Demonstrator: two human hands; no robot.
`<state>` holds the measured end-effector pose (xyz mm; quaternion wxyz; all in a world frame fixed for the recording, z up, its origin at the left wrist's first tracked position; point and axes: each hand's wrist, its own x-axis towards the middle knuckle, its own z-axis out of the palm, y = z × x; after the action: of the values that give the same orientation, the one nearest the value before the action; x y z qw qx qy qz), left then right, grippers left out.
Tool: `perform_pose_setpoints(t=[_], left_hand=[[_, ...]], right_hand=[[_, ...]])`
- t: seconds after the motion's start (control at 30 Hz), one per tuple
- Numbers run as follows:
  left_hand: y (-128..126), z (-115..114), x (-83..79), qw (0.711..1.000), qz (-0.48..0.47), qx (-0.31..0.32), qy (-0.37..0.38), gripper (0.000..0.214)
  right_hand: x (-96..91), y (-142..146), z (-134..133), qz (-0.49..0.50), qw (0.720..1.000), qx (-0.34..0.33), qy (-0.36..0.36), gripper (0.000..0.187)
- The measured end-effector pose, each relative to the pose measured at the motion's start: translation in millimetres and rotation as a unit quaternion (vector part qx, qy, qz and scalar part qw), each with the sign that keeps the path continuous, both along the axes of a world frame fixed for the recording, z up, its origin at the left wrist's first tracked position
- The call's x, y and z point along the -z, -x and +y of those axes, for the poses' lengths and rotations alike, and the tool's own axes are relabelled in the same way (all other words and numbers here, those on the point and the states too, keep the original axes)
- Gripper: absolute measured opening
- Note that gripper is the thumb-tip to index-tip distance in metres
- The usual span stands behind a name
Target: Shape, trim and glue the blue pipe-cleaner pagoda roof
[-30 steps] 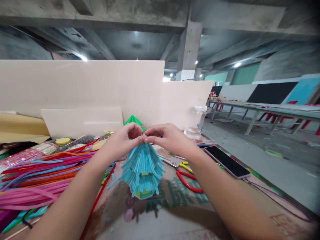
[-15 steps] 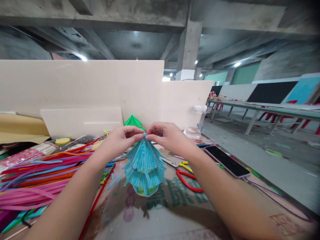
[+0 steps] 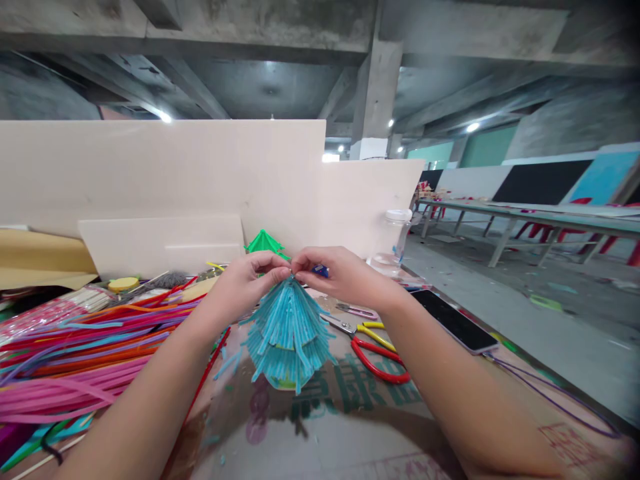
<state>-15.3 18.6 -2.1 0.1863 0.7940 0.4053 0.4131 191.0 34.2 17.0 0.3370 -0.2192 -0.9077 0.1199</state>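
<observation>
A blue cone-shaped tree of fuzzy pipe cleaners hangs just above the cardboard-covered table, a green base showing under it. My left hand pinches its tip from the left. My right hand pinches the same tip from the right, fingers closed. The fingertips of both hands meet at the top of the tree. A small blue bit shows by my right fingers; what it is I cannot tell.
A heap of pink, red, orange and blue pipe cleaners lies at the left. Red-handled pliers, yellow-handled scissors, a phone, a clear jar and a green paper tree lie around. Beige boards wall the back.
The blue tree has been turned and tilted a little while both hands kept pinching its tip; the hands shifted slightly.
</observation>
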Motion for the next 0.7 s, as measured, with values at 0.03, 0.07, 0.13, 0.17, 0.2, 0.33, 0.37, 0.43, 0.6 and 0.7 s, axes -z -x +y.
perform_pose_setpoints(t=[0.03,0.07,0.13,0.17,0.2,0.33,0.37,0.43,0.6,0.7], left_hand=[[-0.1,0.7,0.4,1.0,-0.002,0.0,0.001,0.035],[-0.3,1.2,0.8,1.0,-0.005,0.0,0.001,0.034],[-0.7,1.7,1.1,1.0,-0.011,0.003,0.002,0.034],[-1.0,1.7,1.1,1.0,-0.012,0.005,0.003,0.034],[-1.1,1.6,1.0,1.0,-0.013,0.005,0.004,0.034],[-0.3,1.2,0.2,1.0,-0.023,0.003,0.019,0.032],[0.3,1.2,0.0,0.999,-0.03,0.005,0.028,0.032],[1.5,1.4,-0.2,0.998,-0.046,0.017,0.05,0.031],[2.1,1.2,-0.1,0.995,-0.054,0.052,0.063,0.029],[1.2,1.5,0.9,0.993,-0.073,0.071,0.057,0.026]], right_hand=[[0.1,-0.1,0.6,0.011,1.0,-0.002,0.019,0.011],[0.5,0.3,1.2,0.024,0.999,0.002,0.037,0.011],[1.5,2.0,1.8,0.052,0.997,0.017,0.062,0.009],[2.0,3.1,1.8,0.062,0.995,0.024,0.068,0.009],[2.4,4.1,1.5,0.069,0.995,0.029,0.071,0.008],[2.1,5.7,-1.7,0.066,0.995,0.044,0.063,0.007],[1.9,5.4,-2.1,0.064,0.995,0.046,0.067,0.007],[2.0,4.5,-1.7,0.065,0.992,0.039,0.098,0.006],[4.2,3.4,5.5,0.068,0.984,0.002,0.163,0.009],[4.6,3.9,8.1,0.067,0.982,0.002,0.176,0.009]])
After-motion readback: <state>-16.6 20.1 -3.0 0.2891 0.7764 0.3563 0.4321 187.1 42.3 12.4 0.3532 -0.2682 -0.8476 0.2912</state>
